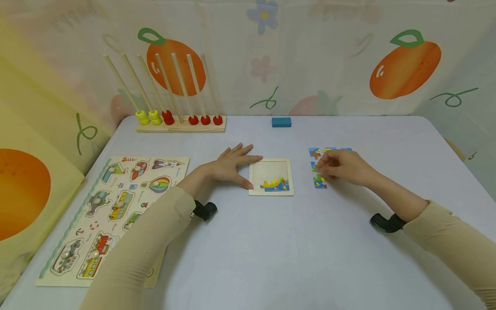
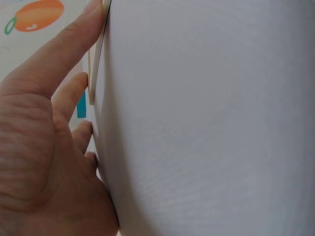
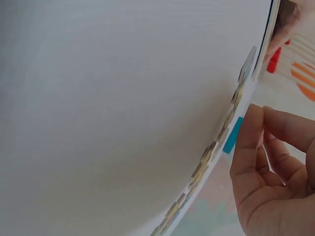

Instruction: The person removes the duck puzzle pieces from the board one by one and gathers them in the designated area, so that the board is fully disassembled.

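In the head view, my left hand lies with fingers spread at a small wooden puzzle tray, thumb and index finger touching its left side. Joined jigsaw pieces in yellow and blue fill the lower part of the tray. My right hand is over loose puzzle pieces to the right of the tray. Its thumb and index fingertips meet in the right wrist view, and no piece shows between them. The left wrist view has the left thumb against the tray's edge.
A large vehicle peg puzzle board lies at the left, partly under the left forearm. Behind it stands a bead-counting rack with upright rods and red and yellow beads. A blue block lies at the table's back edge.
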Available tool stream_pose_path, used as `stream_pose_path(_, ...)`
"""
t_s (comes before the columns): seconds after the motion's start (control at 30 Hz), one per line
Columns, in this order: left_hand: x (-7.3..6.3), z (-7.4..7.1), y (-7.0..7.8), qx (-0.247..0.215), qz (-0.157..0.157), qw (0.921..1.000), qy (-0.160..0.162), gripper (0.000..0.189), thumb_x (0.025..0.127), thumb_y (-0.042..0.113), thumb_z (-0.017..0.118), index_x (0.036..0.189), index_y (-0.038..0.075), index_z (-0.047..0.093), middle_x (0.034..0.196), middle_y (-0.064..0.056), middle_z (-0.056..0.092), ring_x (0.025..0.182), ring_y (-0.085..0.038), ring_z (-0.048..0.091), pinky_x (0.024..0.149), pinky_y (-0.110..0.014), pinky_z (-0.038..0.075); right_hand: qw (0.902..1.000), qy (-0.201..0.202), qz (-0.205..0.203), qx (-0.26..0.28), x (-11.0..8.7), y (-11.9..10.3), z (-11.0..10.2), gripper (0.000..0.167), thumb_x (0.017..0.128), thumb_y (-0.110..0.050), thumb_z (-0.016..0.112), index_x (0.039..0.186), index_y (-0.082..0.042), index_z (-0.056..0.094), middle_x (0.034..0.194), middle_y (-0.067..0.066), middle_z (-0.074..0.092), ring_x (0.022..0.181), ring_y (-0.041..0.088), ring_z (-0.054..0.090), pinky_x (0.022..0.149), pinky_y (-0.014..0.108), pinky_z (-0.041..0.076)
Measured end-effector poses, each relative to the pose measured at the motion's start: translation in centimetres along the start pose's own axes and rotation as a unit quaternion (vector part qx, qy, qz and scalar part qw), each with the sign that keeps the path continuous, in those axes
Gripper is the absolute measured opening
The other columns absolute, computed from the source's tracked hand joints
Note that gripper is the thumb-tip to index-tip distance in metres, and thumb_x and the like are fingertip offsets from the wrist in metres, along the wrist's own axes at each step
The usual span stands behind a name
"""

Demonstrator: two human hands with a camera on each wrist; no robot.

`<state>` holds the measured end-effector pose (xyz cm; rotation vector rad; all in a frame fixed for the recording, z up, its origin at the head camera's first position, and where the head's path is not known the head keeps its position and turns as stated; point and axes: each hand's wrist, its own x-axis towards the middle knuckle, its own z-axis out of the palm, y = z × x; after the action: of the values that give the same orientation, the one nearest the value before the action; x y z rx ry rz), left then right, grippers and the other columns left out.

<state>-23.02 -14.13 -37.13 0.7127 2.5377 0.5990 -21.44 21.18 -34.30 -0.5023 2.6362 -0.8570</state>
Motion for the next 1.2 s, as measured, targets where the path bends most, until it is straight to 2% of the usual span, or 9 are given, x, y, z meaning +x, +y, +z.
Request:
stream_pose_path(0.27, -0.2, -0.1, 0.2, 0.001, 0.000, 1.0000, 0.001, 0.090, 0.076, 0.049, 0.078, 0.153, 0.033, 0.035, 0.170, -0.003, 0.006, 0.158, -0.029, -0.009, 0.126, -0.056, -0.007, 0.9993, 0.002, -0.016, 0.035, 0.2, -1.1, 0.3, 0.012, 0.094, -0.014, 0.062, 0.102, -0.005, 0.066, 0.086, 0.010, 0.067, 0.071, 0.014, 0.058, 0.065, 0.022, 0.054)
stream_pose_path(0.5, -0.2, -0.1, 0.3, 0.002, 0.000, 1.0000, -0.001, 0.090, 0.076, 0.049, 0.078, 0.153, 0.033, 0.035, 0.170, -0.003, 0.006, 0.158, -0.029, -0.010, 0.126, -0.056, -0.007, 0.9992, -0.001, -0.022, 0.033, 0.6, -2.1, 0.8, 0.014, 0.094, -0.012, 0.063, 0.104, -0.004, 0.067, 0.083, 0.009, 0.063, 0.070, 0.016, 0.059, 0.065, 0.024, 0.054)
stream_pose_path(0.87, -0.2, -0.1, 0.2, 0.002, -0.002, 1.0000, -0.001, 0.090, 0.076, 0.048, 0.078, 0.153, 0.033, 0.035, 0.170, -0.003, 0.006, 0.158, -0.029, -0.010, 0.126, -0.057, -0.007, 0.9991, -0.002, -0.037, 0.020, 1.3, -4.0, 1.9, 0.012, 0.092, -0.013, 0.064, 0.102, -0.010, 0.068, 0.081, 0.005, 0.062, 0.072, 0.015, 0.058, 0.065, 0.020, 0.050)
stream_pose_path(1.07, -0.1, 0.0, 0.1, 0.005, -0.003, 1.0000, -0.001, 0.089, 0.076, 0.049, 0.077, 0.153, 0.034, 0.035, 0.170, -0.003, 0.006, 0.158, -0.030, -0.009, 0.126, -0.057, -0.007, 0.9985, -0.016, -0.041, 0.032, 1.7, -4.9, 2.5, 0.013, 0.091, -0.013, 0.063, 0.103, -0.012, 0.068, 0.075, 0.004, 0.059, 0.068, 0.015, 0.057, 0.063, 0.022, 0.049)
stream_pose_path(1.2, 0.0, 0.0, 0.1, 0.006, -0.005, 1.0000, 0.000, 0.089, 0.076, 0.050, 0.077, 0.153, 0.035, 0.035, 0.170, -0.003, 0.006, 0.158, -0.030, -0.009, 0.126, -0.057, -0.007, 0.9973, -0.026, -0.058, 0.038, 2.1, -5.5, 3.0, 0.013, 0.091, -0.012, 0.064, 0.103, -0.011, 0.067, 0.074, 0.003, 0.057, 0.066, 0.016, 0.058, 0.064, 0.024, 0.049)
